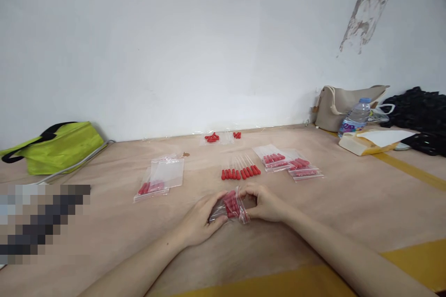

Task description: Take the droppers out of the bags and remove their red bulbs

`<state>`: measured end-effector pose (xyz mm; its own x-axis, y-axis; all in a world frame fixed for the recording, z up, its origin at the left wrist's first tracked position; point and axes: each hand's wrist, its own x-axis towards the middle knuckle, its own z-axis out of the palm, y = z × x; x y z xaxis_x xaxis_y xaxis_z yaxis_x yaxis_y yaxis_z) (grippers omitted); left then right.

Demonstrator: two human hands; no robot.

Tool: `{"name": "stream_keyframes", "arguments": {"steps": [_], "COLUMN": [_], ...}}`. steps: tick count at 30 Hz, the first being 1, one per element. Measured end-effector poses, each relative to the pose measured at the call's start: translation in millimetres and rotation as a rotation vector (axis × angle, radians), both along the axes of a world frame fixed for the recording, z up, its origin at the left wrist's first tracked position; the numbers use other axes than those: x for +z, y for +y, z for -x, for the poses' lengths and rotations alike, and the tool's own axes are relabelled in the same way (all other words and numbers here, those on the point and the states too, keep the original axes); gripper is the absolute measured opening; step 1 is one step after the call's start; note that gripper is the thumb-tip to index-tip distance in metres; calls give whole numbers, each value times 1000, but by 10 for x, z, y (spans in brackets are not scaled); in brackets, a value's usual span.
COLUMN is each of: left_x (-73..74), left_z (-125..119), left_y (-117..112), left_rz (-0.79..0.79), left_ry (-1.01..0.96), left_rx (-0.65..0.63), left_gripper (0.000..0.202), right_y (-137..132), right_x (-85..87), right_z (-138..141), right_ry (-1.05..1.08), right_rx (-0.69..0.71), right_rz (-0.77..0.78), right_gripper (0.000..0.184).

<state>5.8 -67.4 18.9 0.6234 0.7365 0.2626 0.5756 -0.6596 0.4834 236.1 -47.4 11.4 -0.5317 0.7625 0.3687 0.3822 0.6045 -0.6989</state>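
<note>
A clear zip bag (232, 205) with several red rubber-like pieces in it is between my hands, low over the table. My left hand (202, 218) is closed round the bag's left end, thumb below and fingers above. At the zip edge on the right, my right hand (263, 203) pinches the bag with curled fingers. Just beyond the bag lies a row of red-ended droppers (241, 172); thin pale stems show on those to the right. Filled zip bags (273, 158) overlap to the right, and more bags (167, 171) lie to the left.
Loose red pieces (212, 137) lie on plastic near the wall. A lime-green bag (66, 148) sits at the left with a cable before it. At the right are a beige handbag (339, 102), a water bottle (356, 116), an open paper packet (369, 143) and a black heap (418, 113).
</note>
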Motion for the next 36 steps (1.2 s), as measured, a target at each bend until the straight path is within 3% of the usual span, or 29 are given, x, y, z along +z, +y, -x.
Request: {"name": "stream_keyframes", "arguments": {"steps": [7,13,19,28,33,36], "left_x": [4,41,67,34,41,63], "left_z": [21,33,43,93,101,94], "left_y": [16,30,54,113,146,161], "left_rz": [-1,14,14,10,19,18], "left_ry": [-9,19,18,24,12,20], "left_rx": [-8,-45,-68,-72,-106,-116], "left_gripper": [51,53,53,54,54,53], "right_y": [-74,-78,-95,-104,-110,-118], "right_x": [66,43,33,-32,-15,-11], "right_z": [80,81,106,134,129,141], "right_ry": [-61,-77,-58,-12,-41,-36], "right_rx": [-5,-30,-13,-35,-42,-85], "right_rz": [1,82,84,68,29,28], "right_gripper": [24,33,23,40,26,29]}}
